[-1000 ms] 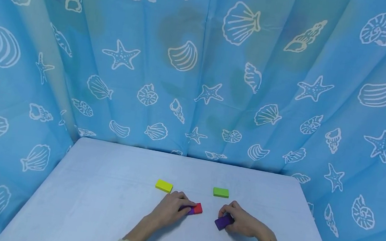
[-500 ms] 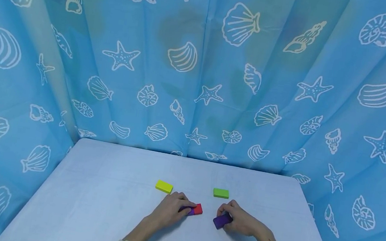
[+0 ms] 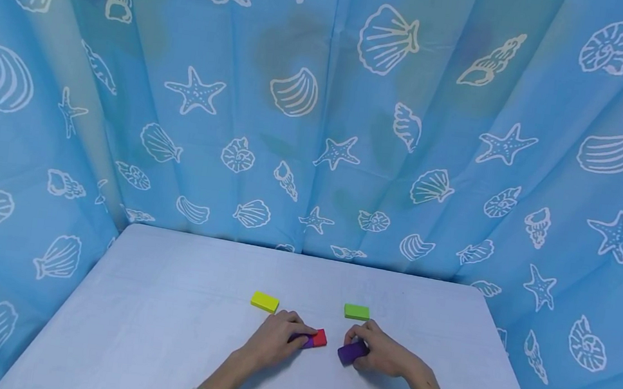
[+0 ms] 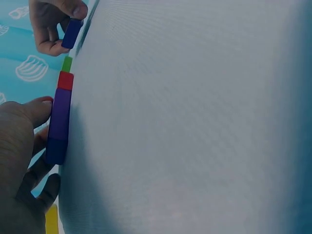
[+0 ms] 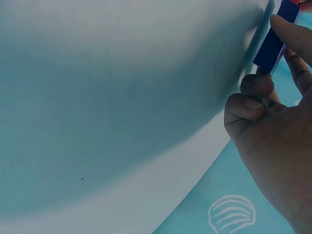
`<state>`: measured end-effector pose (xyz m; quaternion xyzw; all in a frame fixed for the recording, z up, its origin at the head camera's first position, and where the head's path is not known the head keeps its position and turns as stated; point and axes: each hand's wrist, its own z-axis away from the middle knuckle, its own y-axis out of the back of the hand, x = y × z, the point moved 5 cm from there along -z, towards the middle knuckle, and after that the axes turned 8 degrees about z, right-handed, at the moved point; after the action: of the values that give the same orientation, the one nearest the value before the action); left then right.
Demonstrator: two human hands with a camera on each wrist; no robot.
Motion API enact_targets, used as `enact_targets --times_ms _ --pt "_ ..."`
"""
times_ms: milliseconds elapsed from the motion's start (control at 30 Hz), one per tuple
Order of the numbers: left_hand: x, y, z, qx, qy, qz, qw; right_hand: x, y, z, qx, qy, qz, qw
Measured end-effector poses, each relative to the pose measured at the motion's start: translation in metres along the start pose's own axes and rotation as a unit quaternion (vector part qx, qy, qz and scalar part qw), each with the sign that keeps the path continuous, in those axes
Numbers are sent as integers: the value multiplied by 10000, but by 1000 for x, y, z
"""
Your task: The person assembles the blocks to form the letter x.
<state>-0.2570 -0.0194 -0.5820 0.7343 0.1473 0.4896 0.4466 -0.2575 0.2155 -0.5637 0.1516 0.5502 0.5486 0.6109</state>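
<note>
My left hand (image 3: 273, 339) grips a purple block (image 4: 59, 114) on the table between thumb and fingers. A red block (image 3: 320, 338) sits end to end with it, on the right. In the left wrist view, the row's near end is a dark blue section (image 4: 56, 151). To the right, my right hand (image 3: 388, 354) pinches a dark purple block (image 3: 352, 353), which looks dark blue in the right wrist view. That block is tilted, a short gap from the red one. Fingers hide part of the purple block in the head view.
Beyond the left hand lies a yellow block (image 3: 265, 301). A green block (image 3: 356, 312) lies just past the right hand. The white-covered table (image 3: 181, 308) ends at a blue curtain (image 3: 320, 124) printed with shells.
The right hand has shifted left and slightly away from me with the dark purple block, narrowing the gap to the red block. My left hand has stayed in place.
</note>
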Motion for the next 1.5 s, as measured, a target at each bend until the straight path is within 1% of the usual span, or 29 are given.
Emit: enact_targets --times_ms 333,533,800,933,1133,1233,1333,1500 --pt "0 0 0 -30 26 68 10000 -3 -4 -4 -11 53 -80 10000" --pt "4 3 2 85 -113 49 9999 -5 -6 -4 -17 74 -126 9999" --pt "6 5 2 19 2 48 10000 -12 -11 -4 -32 152 -99 9998" --pt "5 4 2 7 8 49 10000 -17 -12 -1 28 181 46 9998" --pt "4 4 2 53 0 36 10000 -23 -15 3 194 201 530 9982" --pt "5 4 2 92 -40 2 9999 -23 -15 3 269 209 625 9975" --pt "5 5 2 105 -60 6 9999 -24 -16 4 275 236 537 9979" --pt "5 5 2 62 -7 66 10000 -26 -16 4 162 253 348 9989"
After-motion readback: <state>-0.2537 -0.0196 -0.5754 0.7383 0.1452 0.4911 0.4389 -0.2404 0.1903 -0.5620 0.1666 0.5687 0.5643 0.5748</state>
